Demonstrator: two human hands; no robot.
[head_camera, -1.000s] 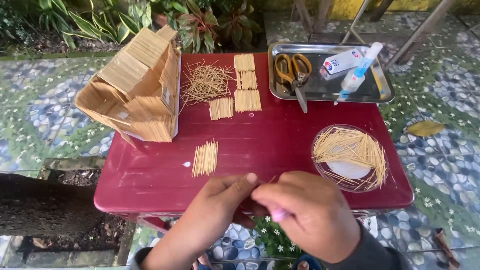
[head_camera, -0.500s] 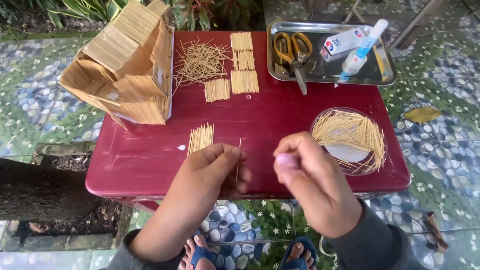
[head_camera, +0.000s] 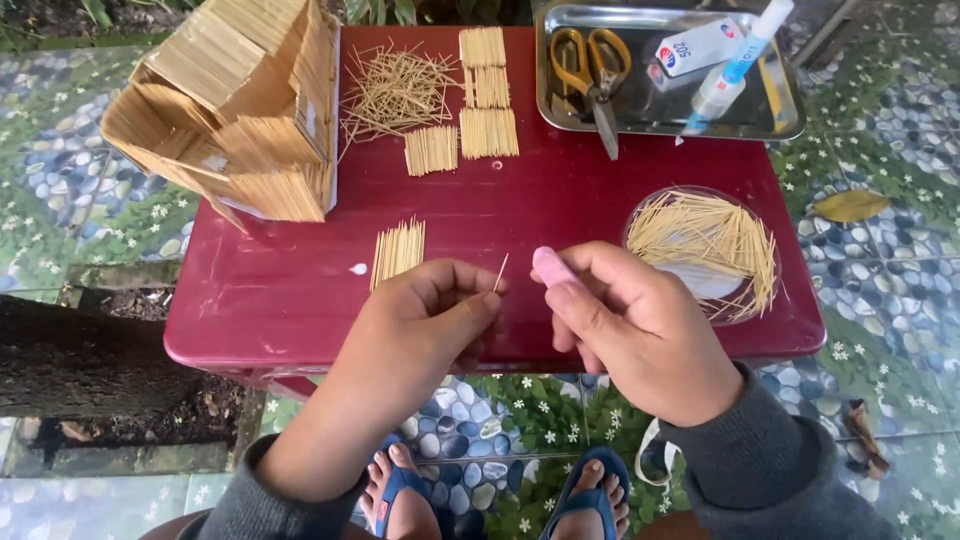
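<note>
Nearest of all, below the counter edge, two bare feet in blue flip-flop sandals (head_camera: 400, 490) rest on pebble-patterned floor tiles (head_camera: 900, 290). Just above them, both arms in grey sleeves come up over the front rim of the dark red plastic counter (head_camera: 280, 300).

The left hand (head_camera: 425, 320) has its fingers curled together, thumb and forefinger pinched on a single thin wooden toothpick (head_camera: 501, 272) that stands nearly upright, tilted slightly right. The right hand (head_camera: 635, 325) sits just beside it, fingers folded shut around a small pink tool (head_camera: 552, 266) whose rounded end pokes out toward the toothpick; what kind of tool it is I cannot quite make out, since the hand hides most of it. The two hands are close but not touching.

Just beyond the left hand lies a flat row of toothpicks glued side by side (head_camera: 398, 248), with a small white dab (head_camera: 358, 269) on the counter to its left. To the right, near the right hand, a round clear dish (head_camera: 700, 285) holds a loose heap of toothpicks.

Farther back on the left stands a model house built of toothpicks (head_camera: 240, 110). Beside it are a scattered pile of loose toothpicks (head_camera: 395, 90) and several more neat glued panels (head_camera: 487, 95). At the far right, a shiny metal tray (head_camera: 660, 120) carries yellow-handled scissors (head_camera: 588, 70), a small white glue box (head_camera: 700, 45) and a white glue tube with a blue band (head_camera: 735, 65).
</note>
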